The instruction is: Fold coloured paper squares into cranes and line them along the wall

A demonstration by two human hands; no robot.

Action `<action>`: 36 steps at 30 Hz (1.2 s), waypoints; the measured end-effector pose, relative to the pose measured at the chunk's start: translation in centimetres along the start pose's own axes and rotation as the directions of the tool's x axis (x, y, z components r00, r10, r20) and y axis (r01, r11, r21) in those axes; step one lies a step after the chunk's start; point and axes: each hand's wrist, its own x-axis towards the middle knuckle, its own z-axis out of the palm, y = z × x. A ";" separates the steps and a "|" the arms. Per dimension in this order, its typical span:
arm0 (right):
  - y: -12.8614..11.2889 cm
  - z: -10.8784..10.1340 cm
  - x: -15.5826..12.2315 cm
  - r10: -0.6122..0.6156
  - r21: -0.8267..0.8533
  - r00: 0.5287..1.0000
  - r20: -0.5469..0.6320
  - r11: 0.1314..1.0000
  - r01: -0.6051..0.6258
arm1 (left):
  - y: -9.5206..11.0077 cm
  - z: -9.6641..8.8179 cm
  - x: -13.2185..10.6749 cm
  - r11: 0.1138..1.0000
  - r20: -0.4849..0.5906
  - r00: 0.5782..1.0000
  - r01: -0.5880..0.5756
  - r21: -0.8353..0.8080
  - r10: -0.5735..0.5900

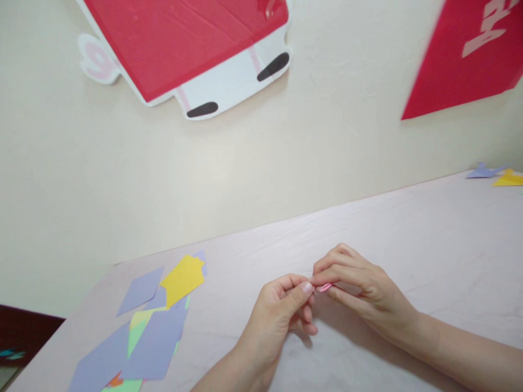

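Observation:
Between my two hands, above the table's near middle, is a small folded piece of pink paper (326, 287). My left hand (284, 302) is closed, its thumb and index finger pinching the paper's left end. My right hand (363, 286) meets it from the right, with thumb and fingertips closed on the other part of the paper. Most of the paper is hidden by the fingers, so its full shape does not show. The fingertips of both hands touch or nearly touch.
Loose sheets of purple paper (157, 343), a yellow sheet (183, 280) and green pieces lie at the left of the pale tablecloth (229, 337). Folded purple (482, 172) and yellow paper shapes (509, 178) stand at the far right. Behind is a wall with red decorations (196, 43).

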 end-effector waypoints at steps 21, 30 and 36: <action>-0.5 0.5 -0.3 0.211 0.215 0.977 -0.019 0.955 -0.202 | 0.4 -0.7 0.7 0.998 0.101 0.995 -0.002 -0.067 0.009; -0.5 0.8 -0.4 0.408 0.338 0.913 0.023 0.856 -0.391 | -0.1 0.0 -0.1 0.826 -0.054 0.925 -0.308 0.473 0.377; -0.8 1.1 -0.4 0.439 0.386 0.897 0.041 0.821 -0.420 | -0.3 0.2 -0.5 0.523 0.048 0.826 -0.400 0.752 0.562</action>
